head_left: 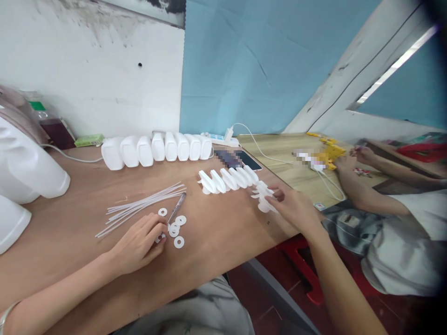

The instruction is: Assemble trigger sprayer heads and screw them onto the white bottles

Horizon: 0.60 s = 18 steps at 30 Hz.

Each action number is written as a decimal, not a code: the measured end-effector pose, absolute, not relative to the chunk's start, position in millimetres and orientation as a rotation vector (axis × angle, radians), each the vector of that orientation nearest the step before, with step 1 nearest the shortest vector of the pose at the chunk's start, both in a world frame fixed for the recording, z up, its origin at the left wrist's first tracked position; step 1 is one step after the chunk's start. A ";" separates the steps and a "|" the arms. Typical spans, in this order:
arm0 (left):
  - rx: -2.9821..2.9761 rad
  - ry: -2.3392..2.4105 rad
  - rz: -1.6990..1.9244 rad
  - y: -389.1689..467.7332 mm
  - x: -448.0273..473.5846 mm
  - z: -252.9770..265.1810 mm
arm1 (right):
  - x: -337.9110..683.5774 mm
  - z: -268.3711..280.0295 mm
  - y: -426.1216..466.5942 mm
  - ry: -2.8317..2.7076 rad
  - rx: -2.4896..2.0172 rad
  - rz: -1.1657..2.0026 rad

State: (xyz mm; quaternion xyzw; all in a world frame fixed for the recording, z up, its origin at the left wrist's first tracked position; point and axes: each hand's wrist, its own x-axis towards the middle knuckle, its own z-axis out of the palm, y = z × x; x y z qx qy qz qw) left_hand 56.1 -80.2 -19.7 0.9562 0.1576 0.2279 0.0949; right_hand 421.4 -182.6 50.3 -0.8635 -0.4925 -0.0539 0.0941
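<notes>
My left hand point(145, 239) rests low over the table, its fingers curled in on a flat white ring point(159, 238) that shows between thumb and fingertips. Several similar white rings point(179, 242) lie just right of it, beside a pen point(177, 207). Behind this hand is a loose bundle of thin white strips point(139, 205). Off to the right, my right hand point(291, 207) has its thumb and fingers closed at a small cluster of white plastic pieces point(263, 195); the fingertips partly cover it. A row of slanted white plastic parts point(228, 179) leads up to that cluster.
White bottle-like containers point(165, 146) stand in a row at the back. Larger white jugs point(31, 163) fill the left side. Phones point(249, 160) and a power strip point(220, 138) lie at the back right. Another person's hands point(349, 160) handle yellow items point(330, 153) at the adjoining table.
</notes>
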 end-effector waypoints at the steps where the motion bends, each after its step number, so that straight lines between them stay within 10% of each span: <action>1: 2.842 0.446 0.667 -80.2 55.8 -20.0 | 420.5 47.6 -180.8 -1.460 -2.571 -0.168; 18: 2.860 0.387 0.597 -81.0 58.1 -17.3 | 408.1 31.7 -165.8 -1.464 -2.757 -0.395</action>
